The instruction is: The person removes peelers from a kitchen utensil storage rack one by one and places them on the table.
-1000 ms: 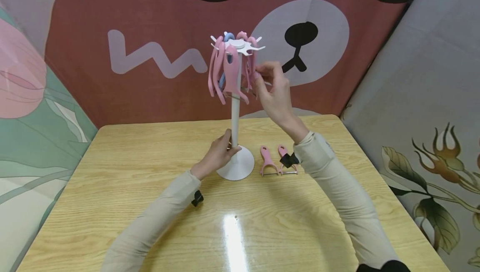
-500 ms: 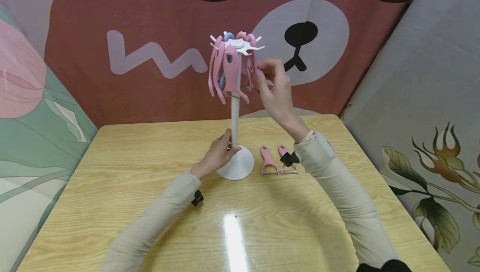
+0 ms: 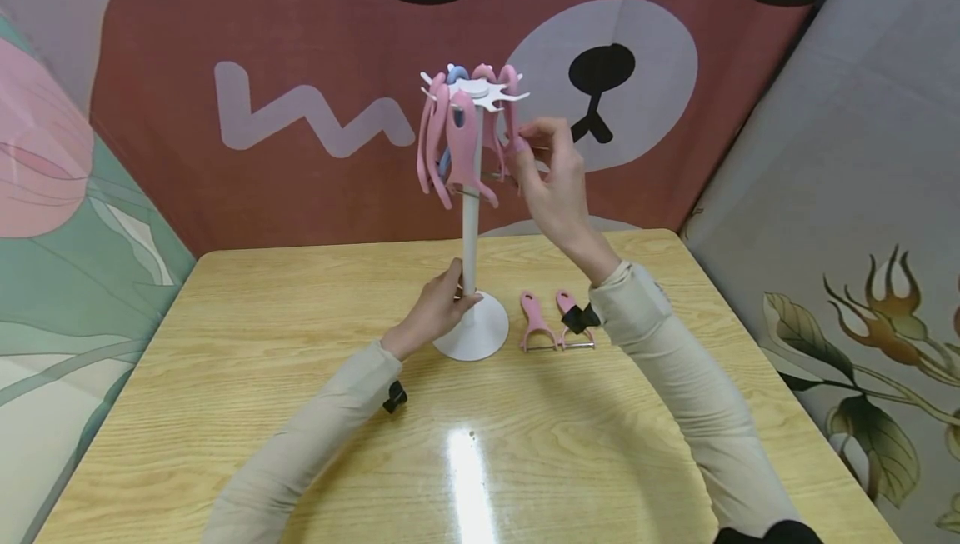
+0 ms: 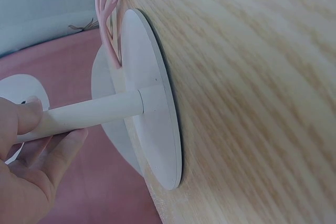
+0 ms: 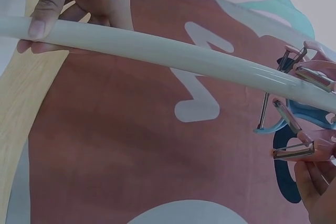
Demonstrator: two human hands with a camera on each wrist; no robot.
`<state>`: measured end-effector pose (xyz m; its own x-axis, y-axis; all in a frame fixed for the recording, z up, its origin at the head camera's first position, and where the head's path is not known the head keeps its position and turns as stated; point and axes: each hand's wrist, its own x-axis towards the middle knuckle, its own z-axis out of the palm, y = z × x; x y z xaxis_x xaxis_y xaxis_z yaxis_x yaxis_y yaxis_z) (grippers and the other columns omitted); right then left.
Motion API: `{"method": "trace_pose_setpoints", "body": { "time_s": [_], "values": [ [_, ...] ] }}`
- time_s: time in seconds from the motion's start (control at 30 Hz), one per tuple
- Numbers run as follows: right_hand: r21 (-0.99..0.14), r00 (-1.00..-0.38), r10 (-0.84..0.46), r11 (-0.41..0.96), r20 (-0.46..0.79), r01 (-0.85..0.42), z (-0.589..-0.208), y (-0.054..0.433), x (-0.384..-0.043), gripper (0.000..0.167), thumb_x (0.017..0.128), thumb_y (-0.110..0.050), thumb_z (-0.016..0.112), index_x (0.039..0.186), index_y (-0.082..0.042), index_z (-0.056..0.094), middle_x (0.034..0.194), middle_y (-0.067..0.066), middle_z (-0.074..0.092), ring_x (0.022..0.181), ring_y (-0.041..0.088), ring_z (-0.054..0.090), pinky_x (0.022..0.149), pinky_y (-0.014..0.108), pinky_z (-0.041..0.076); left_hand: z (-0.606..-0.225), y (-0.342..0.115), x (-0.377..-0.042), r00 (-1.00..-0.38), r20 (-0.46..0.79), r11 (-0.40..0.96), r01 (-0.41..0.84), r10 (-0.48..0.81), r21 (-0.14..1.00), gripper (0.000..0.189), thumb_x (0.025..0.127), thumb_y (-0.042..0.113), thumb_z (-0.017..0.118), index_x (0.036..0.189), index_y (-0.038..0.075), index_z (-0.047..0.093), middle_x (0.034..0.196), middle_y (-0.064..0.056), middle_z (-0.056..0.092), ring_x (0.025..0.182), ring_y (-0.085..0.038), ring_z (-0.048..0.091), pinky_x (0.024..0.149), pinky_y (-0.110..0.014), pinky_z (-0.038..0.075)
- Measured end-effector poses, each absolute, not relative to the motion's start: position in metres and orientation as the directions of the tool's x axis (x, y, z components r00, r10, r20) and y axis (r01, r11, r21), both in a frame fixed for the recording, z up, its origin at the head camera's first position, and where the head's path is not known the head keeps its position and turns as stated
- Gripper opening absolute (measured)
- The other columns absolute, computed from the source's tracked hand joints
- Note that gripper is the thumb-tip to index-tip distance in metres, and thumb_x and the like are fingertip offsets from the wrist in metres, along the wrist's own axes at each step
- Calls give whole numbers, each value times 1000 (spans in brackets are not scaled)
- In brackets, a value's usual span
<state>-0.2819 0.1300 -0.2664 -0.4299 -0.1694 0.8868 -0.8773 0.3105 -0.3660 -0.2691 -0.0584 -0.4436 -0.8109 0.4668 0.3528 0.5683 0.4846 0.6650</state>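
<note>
A white stand with a hooked top [image 3: 474,92] stands upright on the table. My left hand [image 3: 431,311] grips its pole [image 3: 470,236] low down, thumb and fingers round it, close above the round base [image 4: 149,98]. Several pink peelers [image 3: 462,144] and a blue peeler [image 5: 310,112] hang from the hooks. At the stand's right side, my right hand [image 3: 555,182] pinches the lower part of a pink peeler [image 3: 512,94], whose handle end rises to the hooks. Part of this peeler is hidden behind my fingers.
Two pink peelers lie on the wooden table [image 3: 300,302] right of the base, one peeler [image 3: 532,315] fully visible, the other peeler [image 3: 564,301] partly covered by a black wrist camera [image 3: 576,319]. A red patterned cloth [image 3: 300,19] hangs behind the table.
The right hand has shifted slightly, and the top of its pink peeler now stands higher over the hooks at the right. The left hand and stand have stayed put.
</note>
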Motion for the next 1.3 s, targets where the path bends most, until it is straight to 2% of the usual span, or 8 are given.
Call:
{"method": "trace_pose_setpoints", "body": {
  "time_s": [0.27,0.5,0.73,1.3],
  "values": [
    [-340,-409,-167,329,897,-881,-267,132,-284,17,103,-1,49,113,11,46,104,25,55,91,28,60,81,31,56,-445,-58,-269,-804,367,478,580,468,660,30,95,10,67,115,1,45,94,-11,61,91,-29,69,73,-34,58],
    [-351,-413,-162,313,896,-883,-266,132,-283,16,102,-1,49,113,11,46,102,24,56,89,27,60,71,23,55,-444,-58,-269,-806,366,472,575,465,668,30,95,10,67,115,2,45,94,-11,61,92,-30,69,74,-34,58],
    [-349,-412,-148,324,899,-879,-266,134,-283,17,102,-1,50,112,12,47,102,24,57,92,27,61,83,33,55,-444,-58,-268,-811,358,470,567,463,677,30,95,9,66,115,1,45,94,-11,61,93,-31,69,74,-35,59],
    [-352,-412,-141,322,900,-879,-267,137,-283,17,102,-2,50,112,11,47,101,24,58,90,31,62,83,31,55,-444,-58,-269,-814,351,483,563,463,670,31,95,11,66,116,1,45,95,-12,61,92,-28,69,73,-34,58]
  ]
}}
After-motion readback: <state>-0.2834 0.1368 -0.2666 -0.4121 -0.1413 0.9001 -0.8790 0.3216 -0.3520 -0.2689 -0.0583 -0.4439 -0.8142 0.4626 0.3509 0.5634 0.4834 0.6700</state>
